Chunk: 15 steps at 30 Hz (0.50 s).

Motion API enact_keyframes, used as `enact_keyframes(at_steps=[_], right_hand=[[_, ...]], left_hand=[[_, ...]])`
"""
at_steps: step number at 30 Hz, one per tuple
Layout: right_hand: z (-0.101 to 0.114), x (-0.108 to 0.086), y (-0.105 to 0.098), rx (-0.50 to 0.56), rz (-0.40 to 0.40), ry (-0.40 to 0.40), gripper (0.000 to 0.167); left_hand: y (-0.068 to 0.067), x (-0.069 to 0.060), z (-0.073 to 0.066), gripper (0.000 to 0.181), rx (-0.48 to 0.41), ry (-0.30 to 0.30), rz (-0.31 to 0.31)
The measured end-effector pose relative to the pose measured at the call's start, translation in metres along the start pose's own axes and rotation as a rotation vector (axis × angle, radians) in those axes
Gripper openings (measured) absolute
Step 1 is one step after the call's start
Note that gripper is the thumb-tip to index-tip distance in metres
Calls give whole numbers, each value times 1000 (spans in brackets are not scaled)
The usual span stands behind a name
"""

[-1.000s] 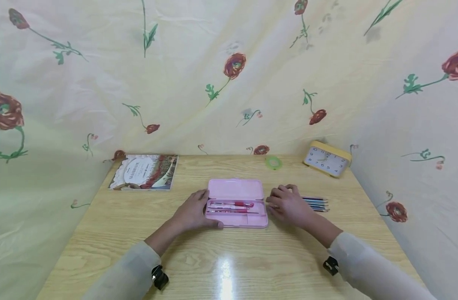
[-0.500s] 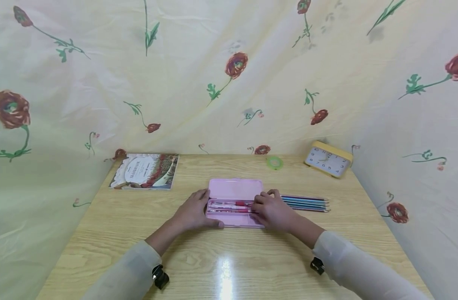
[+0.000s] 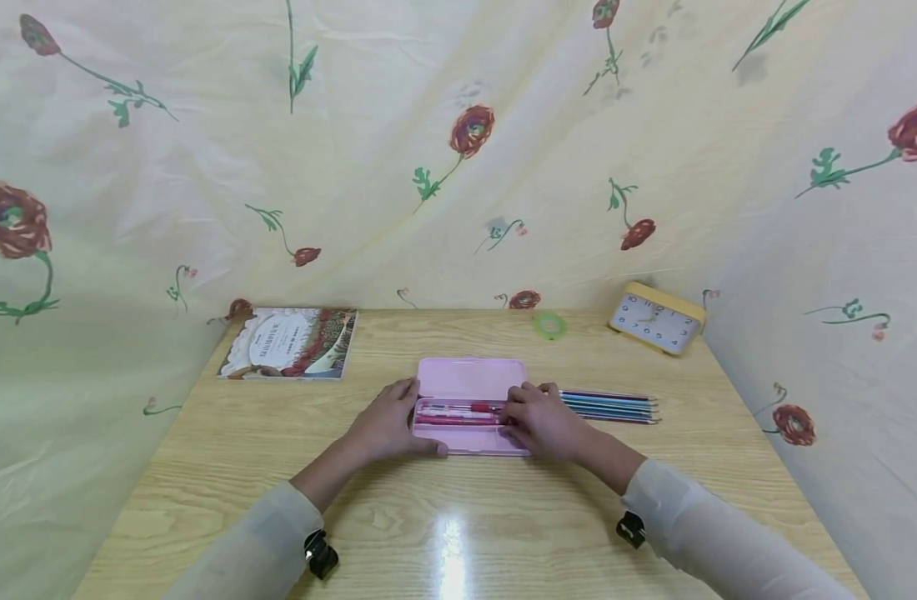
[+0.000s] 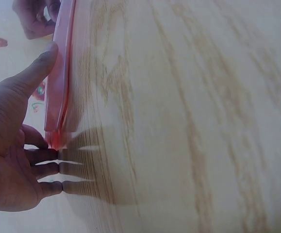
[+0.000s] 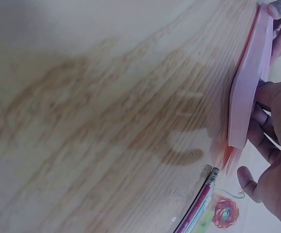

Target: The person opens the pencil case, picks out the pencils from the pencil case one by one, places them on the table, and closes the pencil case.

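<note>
A pink pencil case lies with its lid folded back, several red and white pens in its long compartment. My left hand holds the case's left end, thumb along the front wall and fingers round the end. Over the right end, my right hand reaches into the case with curled fingers, pinching the end of a red pen; its fingertips are hidden. Just right of that hand lie several pencils side by side.
At the back left of the wooden table lies a booklet. A green tape roll sits near the back edge. Toward the back right stands a yellow clock. Flowered cloth encloses the table's back and sides.
My right hand has moved left from beside the case to over its right end, bringing a pen into the long compartment and uncovering more of the pencils. My left hand has stayed put.
</note>
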State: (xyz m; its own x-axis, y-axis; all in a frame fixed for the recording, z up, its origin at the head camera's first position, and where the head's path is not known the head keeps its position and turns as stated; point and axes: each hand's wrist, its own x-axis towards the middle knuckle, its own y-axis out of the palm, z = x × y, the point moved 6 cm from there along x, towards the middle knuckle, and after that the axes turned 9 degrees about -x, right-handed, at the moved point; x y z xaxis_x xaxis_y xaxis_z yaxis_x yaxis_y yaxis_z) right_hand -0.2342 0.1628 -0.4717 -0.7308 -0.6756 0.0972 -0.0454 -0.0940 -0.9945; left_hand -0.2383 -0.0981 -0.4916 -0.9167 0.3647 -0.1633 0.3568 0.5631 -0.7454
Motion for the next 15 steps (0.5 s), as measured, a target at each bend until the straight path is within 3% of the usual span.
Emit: enact_keyframes(at_steps=[9, 15], right_hand=[[0, 1, -3, 86, 39, 15, 15], [7, 8, -11, 83, 36, -12, 17]], left_hand=[[1, 1, 1, 139, 9, -4, -6], [1, 2, 1, 140, 14, 2, -9]])
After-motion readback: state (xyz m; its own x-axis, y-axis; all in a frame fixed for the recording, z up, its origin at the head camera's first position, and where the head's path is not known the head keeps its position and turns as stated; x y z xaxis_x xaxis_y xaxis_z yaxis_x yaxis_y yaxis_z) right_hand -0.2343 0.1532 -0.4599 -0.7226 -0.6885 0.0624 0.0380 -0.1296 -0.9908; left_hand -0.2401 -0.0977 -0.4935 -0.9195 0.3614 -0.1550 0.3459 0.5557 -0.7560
